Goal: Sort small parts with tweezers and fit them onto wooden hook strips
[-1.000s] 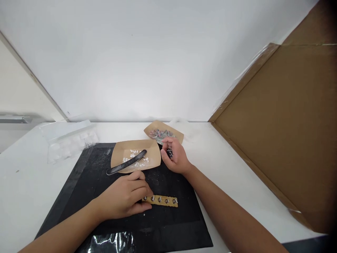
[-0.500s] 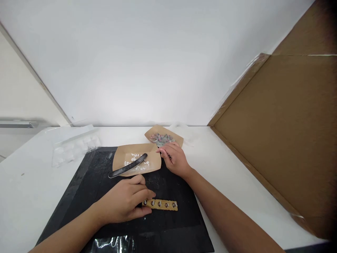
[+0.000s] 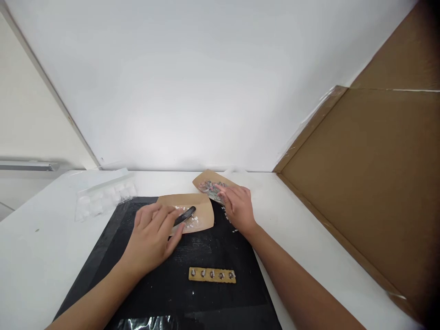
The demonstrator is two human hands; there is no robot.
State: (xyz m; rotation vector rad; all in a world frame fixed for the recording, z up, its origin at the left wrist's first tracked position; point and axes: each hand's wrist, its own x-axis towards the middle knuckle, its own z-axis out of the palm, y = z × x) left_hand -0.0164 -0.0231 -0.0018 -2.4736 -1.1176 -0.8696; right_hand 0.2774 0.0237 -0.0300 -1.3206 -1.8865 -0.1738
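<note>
My left hand [image 3: 154, 233] reaches over the near-left side of a brown paper tray [image 3: 202, 213]. Its thumb and fingers are apart around a curved black nail file [image 3: 187, 214], whose left part is hidden beneath the hand. Small white bits [image 3: 193, 222] lie in that tray. At the second paper tray [image 3: 208, 175], my right hand [image 3: 239, 206] has its index finger stretched over a pile of small grey and reddish pieces [image 3: 211, 188], thumb apart. A tan strip [image 3: 212, 275] with several round dark spots, each bearing a whitish piece, lies untouched on the black mat [image 3: 165, 293].
A clear plastic case [image 3: 103, 199] with white contents stands at the back left. Small white pieces [image 3: 225, 214] dot the mat beside my right hand. A large cardboard panel [image 3: 371, 183] leans on the right, and a white wall closes off the back.
My left hand has left the tan strip and moved up to the nail file. My right hand has shifted slightly right, its index finger now stretched over the second tray. The view has tilted slightly.
</note>
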